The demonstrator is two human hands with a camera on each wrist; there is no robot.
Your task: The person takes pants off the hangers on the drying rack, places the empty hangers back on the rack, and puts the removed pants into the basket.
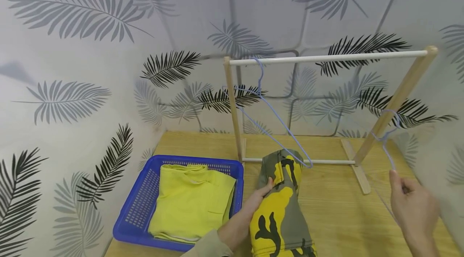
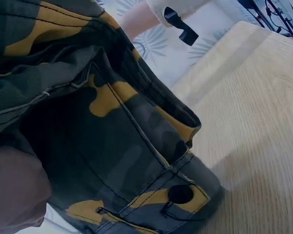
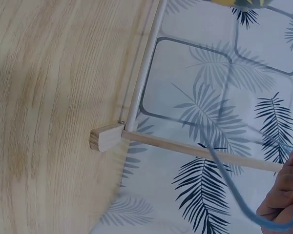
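Note:
My left hand (image 1: pixel 248 210) holds folded camouflage trousers (image 1: pixel 277 212) in yellow, grey and black, its thumb lying on top of the cloth. In the left wrist view the waistband of the trousers (image 2: pixel 132 146) gapes, with a dark button (image 2: pixel 180 194) at its corner. Off to the right, my right hand (image 1: pixel 417 206) pinches a thin light-blue hanger (image 1: pixel 389 156), whose hook points up beside the rack's right post. The right wrist view shows the same hanger (image 3: pixel 229 183) curving up to the fingers (image 3: pixel 278 195).
A wooden rack with a white top rod (image 1: pixel 326 59) stands at the back of the wooden table (image 1: pixel 337 208). Another blue hanger (image 1: pixel 280 121) hangs near its left end. To the left, a blue basket (image 1: pixel 119 229) contains a folded yellow garment (image 1: pixel 192 200). A leaf-patterned wall surrounds the table.

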